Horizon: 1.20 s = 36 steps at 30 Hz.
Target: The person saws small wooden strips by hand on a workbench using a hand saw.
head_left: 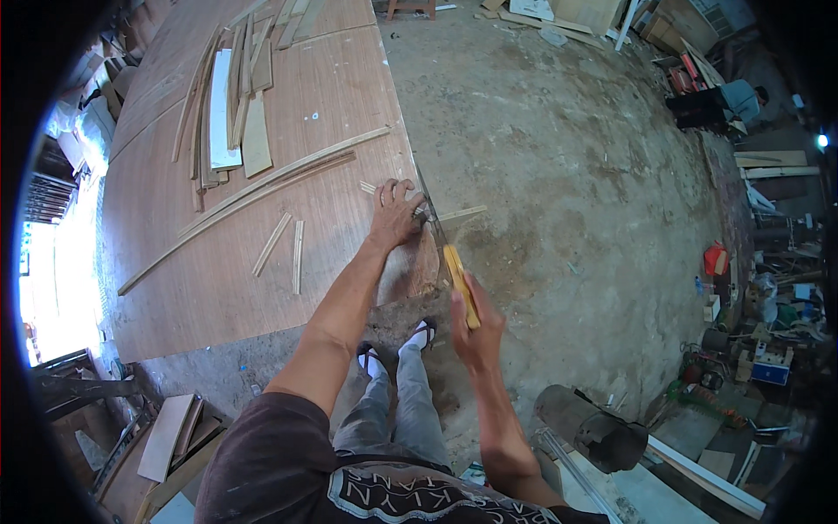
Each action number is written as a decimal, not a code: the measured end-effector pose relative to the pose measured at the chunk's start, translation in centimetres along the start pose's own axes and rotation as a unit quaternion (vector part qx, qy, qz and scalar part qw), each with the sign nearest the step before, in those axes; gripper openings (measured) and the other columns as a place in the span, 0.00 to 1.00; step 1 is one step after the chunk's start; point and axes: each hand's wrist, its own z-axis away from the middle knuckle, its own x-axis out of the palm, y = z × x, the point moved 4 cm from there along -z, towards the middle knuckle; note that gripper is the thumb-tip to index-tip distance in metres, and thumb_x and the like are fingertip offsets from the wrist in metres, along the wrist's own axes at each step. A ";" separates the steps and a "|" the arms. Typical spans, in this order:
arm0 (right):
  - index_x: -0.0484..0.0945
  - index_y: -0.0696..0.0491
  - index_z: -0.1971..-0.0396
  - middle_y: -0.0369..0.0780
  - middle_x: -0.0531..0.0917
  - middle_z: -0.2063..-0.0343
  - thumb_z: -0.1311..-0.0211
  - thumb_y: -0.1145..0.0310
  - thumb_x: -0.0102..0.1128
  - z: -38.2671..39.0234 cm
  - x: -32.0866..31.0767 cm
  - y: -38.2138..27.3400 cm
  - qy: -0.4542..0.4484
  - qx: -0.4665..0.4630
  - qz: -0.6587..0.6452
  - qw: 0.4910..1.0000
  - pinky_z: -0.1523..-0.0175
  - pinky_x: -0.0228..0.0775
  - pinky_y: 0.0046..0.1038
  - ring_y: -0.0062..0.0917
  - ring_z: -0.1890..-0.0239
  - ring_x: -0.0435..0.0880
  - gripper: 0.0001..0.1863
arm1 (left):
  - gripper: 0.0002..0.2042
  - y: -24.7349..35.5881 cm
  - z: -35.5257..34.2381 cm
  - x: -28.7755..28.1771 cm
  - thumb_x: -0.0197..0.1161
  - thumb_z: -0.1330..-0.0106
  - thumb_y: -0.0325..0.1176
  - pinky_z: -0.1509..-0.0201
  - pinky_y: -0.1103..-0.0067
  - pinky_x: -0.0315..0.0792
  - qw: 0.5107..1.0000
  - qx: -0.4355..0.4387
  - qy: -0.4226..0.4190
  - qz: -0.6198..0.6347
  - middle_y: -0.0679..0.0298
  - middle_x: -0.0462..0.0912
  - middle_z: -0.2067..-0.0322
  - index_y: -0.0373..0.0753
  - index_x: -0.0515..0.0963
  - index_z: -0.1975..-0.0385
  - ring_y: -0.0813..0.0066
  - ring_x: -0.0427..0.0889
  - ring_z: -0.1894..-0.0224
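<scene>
My right hand (pixel 478 325) is closed round the yellow handle of a handsaw (pixel 460 284). The saw's thin blade points away from me along the right edge of the wooden table (pixel 340 218). My left hand (pixel 397 214) presses down at that edge, with its fingers curled over a thin wooden strip (pixel 464 213). One short end of the strip shows left of the fingers, and the other juts out past the table edge, beyond the blade. The fingers hide where blade and strip meet. Two short cut strips (pixel 298 256) lie on the table left of my forearm.
Long narrow strips (pixel 253 201) lie across the table, and a pile of wooden slats (pixel 234 105) is behind them. A dark cylinder (pixel 592 428) stands at my lower right. Tools and clutter (pixel 768 362) line the right side. Another person (pixel 738 103) is at the far right.
</scene>
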 end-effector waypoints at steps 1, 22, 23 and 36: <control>0.76 0.64 0.46 0.55 0.83 0.54 0.34 0.71 0.58 -0.1 0.3 0.1 0.000 -0.001 -0.001 1.000 0.52 0.77 0.30 0.36 0.53 0.86 0.19 | 0.15 -0.3 -0.1 -0.1 0.64 0.42 0.41 0.29 0.52 0.45 1.000 0.001 0.011 0.001 0.61 0.65 0.44 0.50 0.76 0.55 0.53 0.57 0.33; 0.77 0.64 0.48 0.59 0.83 0.60 0.33 0.63 0.56 -1.5 1.4 -1.5 -0.026 -0.035 -0.021 0.999 0.58 0.78 0.34 0.42 0.60 0.88 0.21 | 0.14 -3.1 0.7 0.2 0.62 0.41 0.45 0.29 0.52 0.46 0.998 0.002 0.058 -0.040 0.60 0.67 0.44 0.51 0.78 0.57 0.54 0.59 0.35; 0.77 0.64 0.48 0.60 0.83 0.61 0.33 0.64 0.56 -1.6 1.2 -1.5 -0.012 -0.046 -0.015 0.999 0.58 0.78 0.34 0.42 0.60 0.88 0.21 | 0.14 -2.6 1.0 0.4 0.62 0.40 0.46 0.29 0.51 0.45 0.997 0.003 0.055 -0.047 0.59 0.67 0.44 0.50 0.78 0.56 0.54 0.58 0.34; 0.77 0.67 0.50 0.58 0.84 0.65 0.33 0.64 0.58 -3.9 -1.6 -1.7 -0.031 0.013 -0.042 0.999 0.60 0.77 0.33 0.40 0.64 0.88 0.21 | 0.16 -0.2 -0.4 -0.4 0.61 0.40 0.45 0.30 0.52 0.47 0.998 -0.027 0.053 0.010 0.59 0.67 0.43 0.50 0.78 0.53 0.54 0.58 0.34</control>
